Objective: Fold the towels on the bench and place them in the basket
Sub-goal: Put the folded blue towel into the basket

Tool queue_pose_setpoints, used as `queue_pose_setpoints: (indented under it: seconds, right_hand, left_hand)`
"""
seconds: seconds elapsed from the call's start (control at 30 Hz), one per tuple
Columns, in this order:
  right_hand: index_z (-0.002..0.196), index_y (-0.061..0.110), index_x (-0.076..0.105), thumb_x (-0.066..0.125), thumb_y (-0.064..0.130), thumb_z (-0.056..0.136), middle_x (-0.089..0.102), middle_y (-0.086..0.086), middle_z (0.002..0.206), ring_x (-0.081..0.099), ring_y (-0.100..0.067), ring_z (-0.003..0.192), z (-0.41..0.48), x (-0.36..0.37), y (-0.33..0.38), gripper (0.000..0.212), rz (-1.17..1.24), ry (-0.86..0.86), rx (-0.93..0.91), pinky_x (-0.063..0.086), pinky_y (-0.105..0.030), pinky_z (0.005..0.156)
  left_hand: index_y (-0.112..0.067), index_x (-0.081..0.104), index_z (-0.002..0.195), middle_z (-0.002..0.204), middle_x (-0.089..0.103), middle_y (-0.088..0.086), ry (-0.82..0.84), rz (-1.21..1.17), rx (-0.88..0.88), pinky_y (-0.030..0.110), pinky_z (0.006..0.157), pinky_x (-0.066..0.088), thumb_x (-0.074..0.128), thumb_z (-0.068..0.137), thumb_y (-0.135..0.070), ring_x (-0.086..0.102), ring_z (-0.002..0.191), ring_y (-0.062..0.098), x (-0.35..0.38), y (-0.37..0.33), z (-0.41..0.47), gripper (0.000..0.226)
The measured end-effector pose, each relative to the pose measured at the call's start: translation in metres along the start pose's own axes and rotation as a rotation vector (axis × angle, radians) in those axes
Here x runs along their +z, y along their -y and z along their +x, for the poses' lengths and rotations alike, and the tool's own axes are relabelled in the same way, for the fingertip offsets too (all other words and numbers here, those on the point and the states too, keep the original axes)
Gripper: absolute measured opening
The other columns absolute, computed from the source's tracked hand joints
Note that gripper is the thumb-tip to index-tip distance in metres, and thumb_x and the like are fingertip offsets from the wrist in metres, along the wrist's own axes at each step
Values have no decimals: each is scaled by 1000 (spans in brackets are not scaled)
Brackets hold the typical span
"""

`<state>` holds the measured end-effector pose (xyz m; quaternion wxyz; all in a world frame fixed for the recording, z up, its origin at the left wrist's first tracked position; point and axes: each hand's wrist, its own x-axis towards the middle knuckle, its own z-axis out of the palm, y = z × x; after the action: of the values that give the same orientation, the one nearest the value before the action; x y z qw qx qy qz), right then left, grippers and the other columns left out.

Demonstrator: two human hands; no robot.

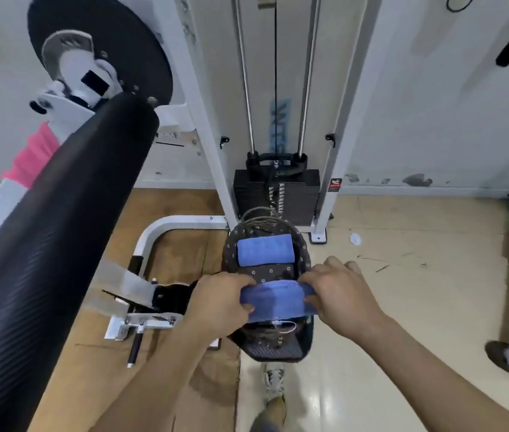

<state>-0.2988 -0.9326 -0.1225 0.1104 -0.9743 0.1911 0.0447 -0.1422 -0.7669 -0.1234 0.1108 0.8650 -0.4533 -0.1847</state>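
Observation:
A dark patterned basket (pixel 304 254) stands on the floor at the middle of the view. One folded blue towel (pixel 265 250) lies in its far half. A second folded blue towel (pixel 275 300) is held over the basket's near half. My left hand (pixel 218 302) grips its left end and my right hand (pixel 340 294) grips its right end. Whether this towel touches the basket bottom is hidden by the towel itself.
A thick black padded roller (pixel 53 232) of a gym machine crosses the left side. A white machine frame (pixel 156 232) and a black weight stack (pixel 276 194) stand behind the basket. Something pink (pixel 31 157) shows at the left. My shoe (pixel 275 381) is below the basket.

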Motion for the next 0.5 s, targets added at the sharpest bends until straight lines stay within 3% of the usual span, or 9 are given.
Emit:
queue_pose_setpoints:
  seconds: [0.1,0.23,0.37,0.5]
  right_hand:
    - [95,28,61,56,27,81,60,11,94,41,-17,102,55,31,-9,14,-79,158,-18,16,-35,70]
    - [88,26,59,55,18,79,62,9,90,42,-20,103,102,65,-18,12,-134,219,23,10,-35,67]
    - [83,22,53,56,5,76,65,2,88,42,-25,107,128,91,-17,18,-168,331,56,23,-39,80]
    - [88,18,60,54,4,77,68,0,87,40,-27,112,144,108,-15,19,-203,373,71,26,-41,91]
  left_hand:
    - [-31,63,109,97,65,-7,168,260,56,36,88,33,57,80,-33,50,106,18,17,29,51,29]
    - [-22,57,96,98,61,-4,227,436,129,38,83,29,61,83,-30,42,109,21,44,49,101,16]
    - [-17,59,104,98,62,1,353,566,140,40,86,31,62,83,-28,41,112,25,70,53,129,24]
    - [-14,60,104,93,63,2,432,629,95,40,86,30,59,85,-21,41,109,25,90,54,140,20]
